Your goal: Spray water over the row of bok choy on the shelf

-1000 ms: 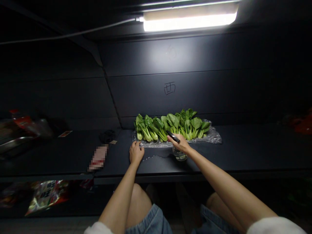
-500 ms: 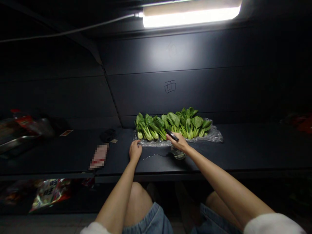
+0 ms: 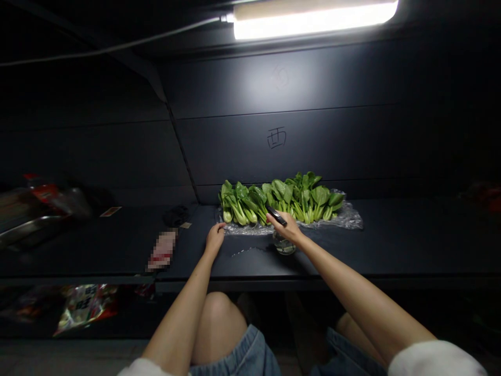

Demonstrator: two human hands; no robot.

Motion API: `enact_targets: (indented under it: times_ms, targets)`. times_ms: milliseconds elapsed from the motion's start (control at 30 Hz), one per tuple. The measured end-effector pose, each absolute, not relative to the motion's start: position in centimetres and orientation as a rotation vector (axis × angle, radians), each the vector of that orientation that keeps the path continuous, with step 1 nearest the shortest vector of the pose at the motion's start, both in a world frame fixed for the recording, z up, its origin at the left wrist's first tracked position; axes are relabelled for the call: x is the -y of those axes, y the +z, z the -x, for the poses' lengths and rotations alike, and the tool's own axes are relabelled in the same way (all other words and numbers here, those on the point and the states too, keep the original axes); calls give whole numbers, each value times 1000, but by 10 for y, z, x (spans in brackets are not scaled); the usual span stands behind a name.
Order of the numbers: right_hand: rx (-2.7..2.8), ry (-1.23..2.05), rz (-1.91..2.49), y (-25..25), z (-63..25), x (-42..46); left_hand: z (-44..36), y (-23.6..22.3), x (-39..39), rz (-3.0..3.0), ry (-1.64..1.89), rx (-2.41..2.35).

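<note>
Deep-green leaves and pale, whitish stems mark your bok choy [image 3: 282, 201] on a charcoal shelf [image 3: 391, 245]. A black object [image 3: 276, 215] sits in your right hand [image 3: 287, 230]; your sleeve [image 3: 430, 360] is white, your denim shorts [image 3: 250, 355] faded blue.

Glowing tube light [image 3: 315, 21] with a white cord [image 3: 117, 47], dark wall panel [image 3: 352, 146] with a hand-drawn character [image 3: 276, 138], steel tray [image 3: 27, 230] at far left, black cloth [image 3: 176, 215], pixelated packet [image 3: 162, 250], colourful snack bag [image 3: 86, 308] below the counter
</note>
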State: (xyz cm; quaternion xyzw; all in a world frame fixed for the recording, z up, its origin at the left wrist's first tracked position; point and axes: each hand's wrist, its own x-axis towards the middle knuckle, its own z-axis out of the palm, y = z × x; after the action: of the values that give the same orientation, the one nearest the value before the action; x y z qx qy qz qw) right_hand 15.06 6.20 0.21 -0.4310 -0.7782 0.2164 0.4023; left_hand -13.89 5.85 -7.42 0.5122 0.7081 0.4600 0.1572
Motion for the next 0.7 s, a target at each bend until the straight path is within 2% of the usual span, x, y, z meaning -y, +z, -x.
enact_targets:
  times_ms: [700]
  targets:
    - [2113,535,1028,10,-135,-58,130,-82,-49,-1769,1181,-2142]
